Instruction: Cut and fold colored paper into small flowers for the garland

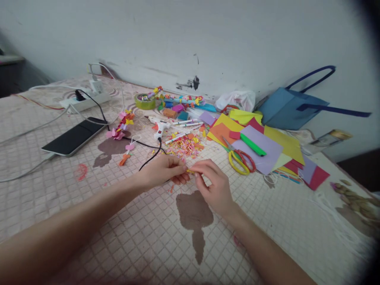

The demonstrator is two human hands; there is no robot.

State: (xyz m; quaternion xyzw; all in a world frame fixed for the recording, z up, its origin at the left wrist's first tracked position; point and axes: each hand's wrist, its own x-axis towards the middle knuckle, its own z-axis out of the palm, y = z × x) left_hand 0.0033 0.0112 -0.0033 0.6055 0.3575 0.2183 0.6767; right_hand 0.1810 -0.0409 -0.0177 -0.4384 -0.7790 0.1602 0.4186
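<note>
The bed (124, 221) carries a phone (74, 136) far left, a glue gun (158, 126) in the middle, scissors (240, 160) and coloured paper (267, 144) right.

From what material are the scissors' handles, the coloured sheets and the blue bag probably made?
The scissors have glossy yellow and red loop handles, likely plastic; the blades look like metal. The coloured sheets lie flat, matte and thin with sharp cut edges, so probably paper or thin craft foam. The blue bag looks matte and stiff with flat strap handles, perhaps non-woven fabric or paper.
</note>
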